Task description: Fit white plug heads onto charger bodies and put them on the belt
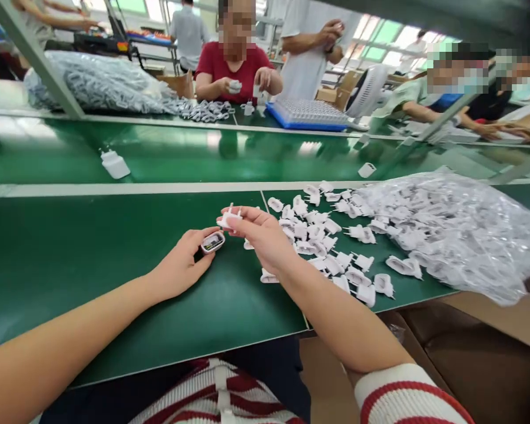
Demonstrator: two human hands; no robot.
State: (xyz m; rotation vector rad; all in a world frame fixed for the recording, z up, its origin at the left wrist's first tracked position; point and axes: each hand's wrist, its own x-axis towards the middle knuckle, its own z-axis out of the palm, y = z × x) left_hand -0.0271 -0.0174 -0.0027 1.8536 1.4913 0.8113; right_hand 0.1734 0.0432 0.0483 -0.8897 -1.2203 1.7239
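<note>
a white charger housing (pixel 213 242) and a two-pin plug cap (pixel 229 221), held at a green tabletop (pixel 92 247)
the charger housing, its open end showing, is gripped by the left hand (pixel 189 260), well left of the clear plastic bag (pixel 503 287); the two-pin plug cap is pinched, pins up, by the right hand (pixel 265 238), also left of the bag but slightly nearer to it. loose plug caps (pixel 300 230) are scattered just left of the bag.

Table (pixel 92 235) is green. Plug (pixel 230 221) and casing (pixel 213 242) are white, the latter dark inside. Sleeve (pixel 401 391): white, red-striped. Tray (pixel 287 121): blue rim. Co-worker's shirt (pixel 245 69): red.
</note>
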